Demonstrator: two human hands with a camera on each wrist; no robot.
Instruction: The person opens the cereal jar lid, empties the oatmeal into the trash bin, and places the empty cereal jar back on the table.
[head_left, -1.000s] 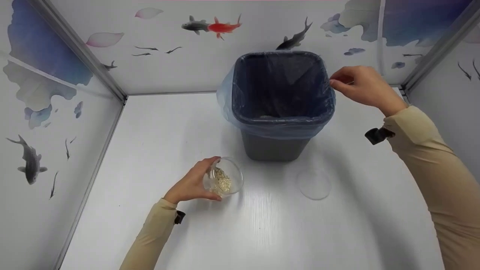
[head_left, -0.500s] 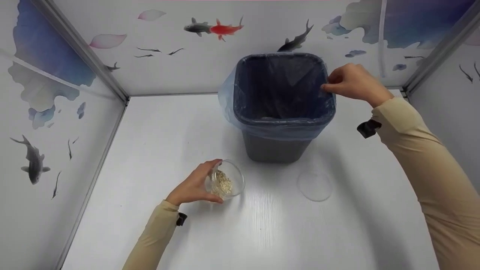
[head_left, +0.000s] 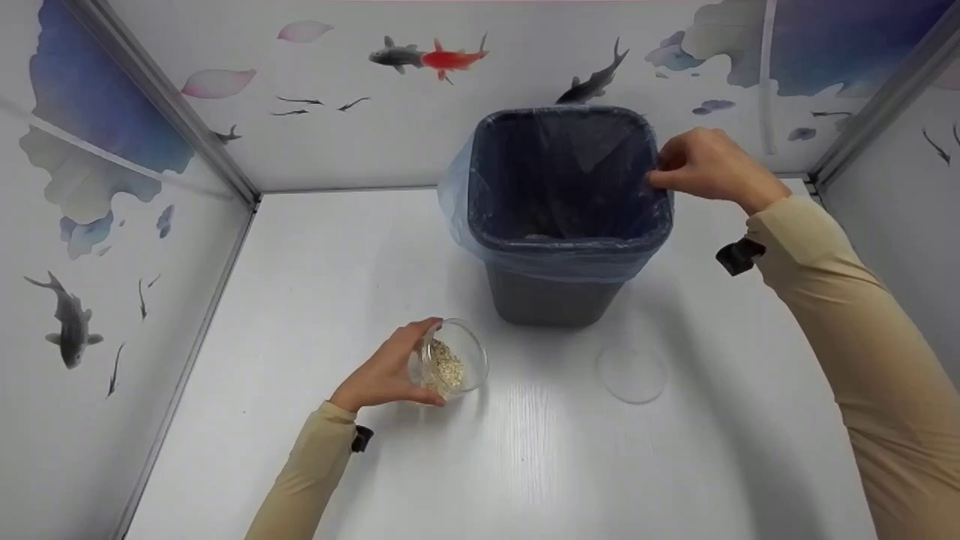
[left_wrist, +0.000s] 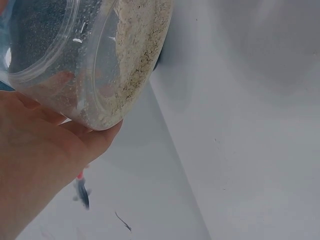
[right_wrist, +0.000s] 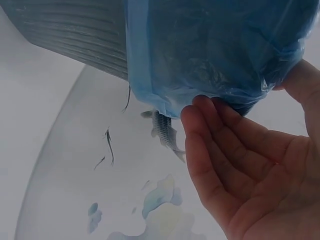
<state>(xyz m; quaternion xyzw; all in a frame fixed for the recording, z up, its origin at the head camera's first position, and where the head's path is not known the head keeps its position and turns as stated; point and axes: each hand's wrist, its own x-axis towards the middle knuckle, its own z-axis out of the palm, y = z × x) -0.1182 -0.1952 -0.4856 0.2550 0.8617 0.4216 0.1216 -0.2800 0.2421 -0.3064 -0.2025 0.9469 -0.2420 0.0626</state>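
Observation:
My left hand (head_left: pixel 386 369) grips a clear plastic jar (head_left: pixel 471 352), thumb and fingers spread around its side. The jar is tilted with its mouth toward the right, and pale flakes (head_left: pixel 448 367) like oats lie inside. In the left wrist view the flakes (left_wrist: pixel 140 50) are banked against the jar's base. Farther back, a grey trash bin (head_left: pixel 551 296) stands upright, lined with a blue plastic bag (head_left: pixel 555 262) folded over its rim. My right hand (head_left: pixel 712 169) holds the bin's right rim, thumb on the inner side, fingers (right_wrist: pixel 205 130) outside against the bag.
A clear round lid (head_left: pixel 631 375) lies flat on the white table (head_left: pixel 525 465), to the right in front of the bin. White panels (head_left: pixel 337 142) printed with fish and petals enclose the back and both sides. Some pale material shows at the bottom of the bin.
My right hand has moved left, from just beside the bin's right rim onto it, with the thumb now over the inner side. My left hand and the jar hold nearly still.

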